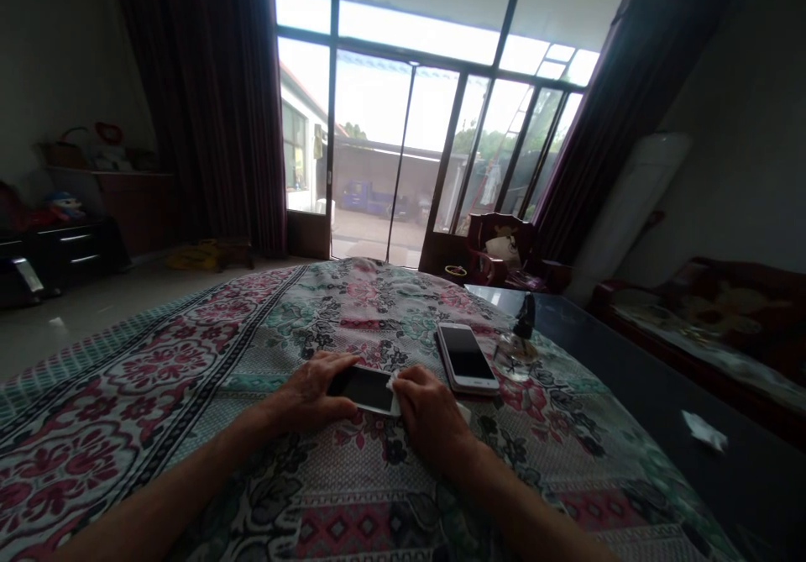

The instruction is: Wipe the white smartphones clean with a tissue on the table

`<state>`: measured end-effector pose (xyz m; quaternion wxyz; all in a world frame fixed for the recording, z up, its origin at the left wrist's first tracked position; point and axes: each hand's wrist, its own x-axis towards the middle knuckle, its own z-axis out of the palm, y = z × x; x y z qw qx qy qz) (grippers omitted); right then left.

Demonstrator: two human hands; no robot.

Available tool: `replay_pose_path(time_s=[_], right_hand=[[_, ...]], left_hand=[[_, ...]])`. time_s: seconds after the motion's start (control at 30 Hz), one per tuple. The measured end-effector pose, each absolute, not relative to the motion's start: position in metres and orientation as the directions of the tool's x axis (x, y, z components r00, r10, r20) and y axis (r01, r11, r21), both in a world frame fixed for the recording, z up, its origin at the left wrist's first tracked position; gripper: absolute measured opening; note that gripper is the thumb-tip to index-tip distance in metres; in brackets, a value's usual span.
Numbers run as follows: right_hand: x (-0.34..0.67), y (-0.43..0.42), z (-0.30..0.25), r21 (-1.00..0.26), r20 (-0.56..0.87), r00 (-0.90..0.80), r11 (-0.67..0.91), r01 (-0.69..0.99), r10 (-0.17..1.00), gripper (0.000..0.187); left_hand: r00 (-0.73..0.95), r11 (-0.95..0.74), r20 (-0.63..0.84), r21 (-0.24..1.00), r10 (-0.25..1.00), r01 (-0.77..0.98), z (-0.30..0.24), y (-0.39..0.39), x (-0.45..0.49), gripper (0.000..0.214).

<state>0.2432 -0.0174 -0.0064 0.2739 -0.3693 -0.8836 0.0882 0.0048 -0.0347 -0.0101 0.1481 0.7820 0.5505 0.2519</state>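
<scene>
A smartphone (371,387) with a dark screen and pale edge lies sideways on the patterned cloth. My left hand (320,387) grips its left end, thumb on the near edge and fingers on the far one. At the right end, my right hand (428,407) is closed on a white tissue (393,380), mostly hidden by the fingers and touching the phone. Something pale shows beneath that hand; I cannot make out what it is. Beyond my right hand rests a white smartphone (467,357), screen up, seemingly on top of another one.
A clear bottle (516,352) with a black pump top stands right of the white phone. The floral cloth (340,495) covers the table. A dark surface (642,411) at right carries a crumpled white tissue (703,431). Carved wooden seats and a glass door lie beyond.
</scene>
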Motion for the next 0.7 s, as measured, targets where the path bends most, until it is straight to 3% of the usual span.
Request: replay_pose_path(time_s=[0.43,0.7], right_hand=[[0.25,-0.047,-0.002,-0.367,0.371,-0.649,0.747,0.555,0.664,0.027],[0.242,-0.018,-0.007,-0.401,0.419,-0.571,0.708,0.582,0.706,0.026]], left_hand=[[0.252,-0.343,0.238,0.533,0.938,0.774,-0.007,-0.036,0.007,0.067],[0.242,-0.318,0.209,0.523,0.947,0.791,-0.006,-0.035,0.007,0.071]])
